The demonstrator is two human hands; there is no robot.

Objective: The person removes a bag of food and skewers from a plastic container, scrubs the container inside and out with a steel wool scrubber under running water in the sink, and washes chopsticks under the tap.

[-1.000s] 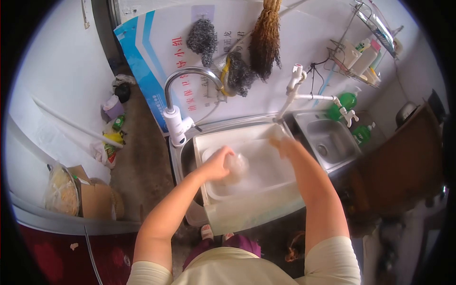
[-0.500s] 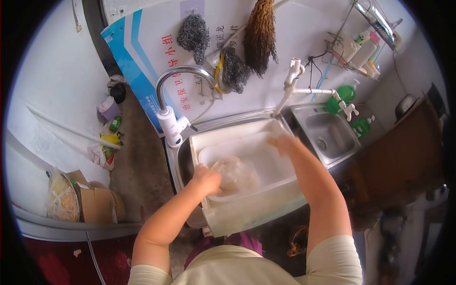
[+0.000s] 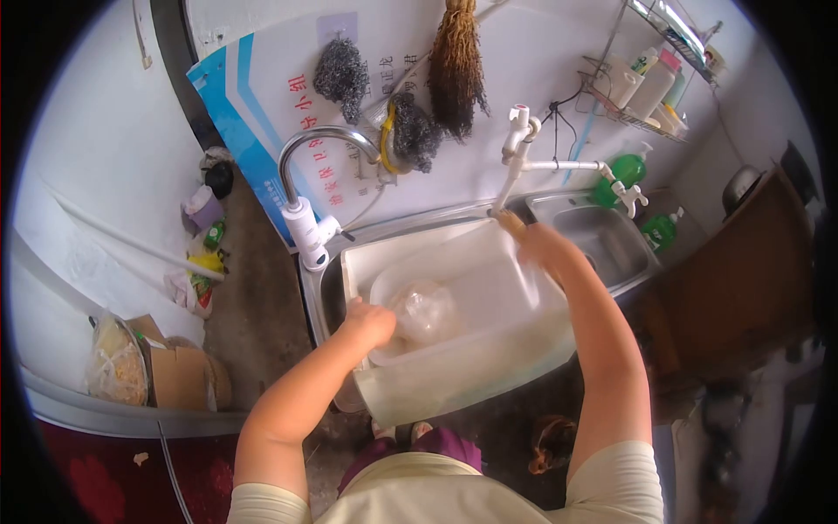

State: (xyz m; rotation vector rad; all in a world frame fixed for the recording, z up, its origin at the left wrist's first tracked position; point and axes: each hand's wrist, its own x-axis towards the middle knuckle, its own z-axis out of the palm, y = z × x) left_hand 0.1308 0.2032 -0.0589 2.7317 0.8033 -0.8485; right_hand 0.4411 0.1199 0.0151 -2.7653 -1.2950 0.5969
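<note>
A large off-white rectangular basin (image 3: 454, 384) rests tilted across the sink. Inside it lies a smaller white plastic tub (image 3: 489, 301). A crumpled, clear, shiny bag-like thing (image 3: 423, 307) sits at the tub's left side. My left hand (image 3: 370, 323) is closed at the left rim of the tub, beside the clear thing; its fingertips are partly hidden. Over the basin's far right corner, my right hand (image 3: 546, 249) is closed around a tan, brush-like object (image 3: 511, 224), blurred by motion.
A chrome-spouted faucet (image 3: 307, 231) rises at the basin's left. A white pipe with taps (image 3: 515, 166) stands behind. On the right are a small steel sink (image 3: 602, 236) and green bottles (image 3: 661, 230). Steel-wool scourers (image 3: 340, 79) and a straw whisk (image 3: 456, 70) hang on the wall.
My right hand has moved up and right, to the basin's far corner, with the tan object. My left hand has shifted slightly left and stays closed at the tub.
</note>
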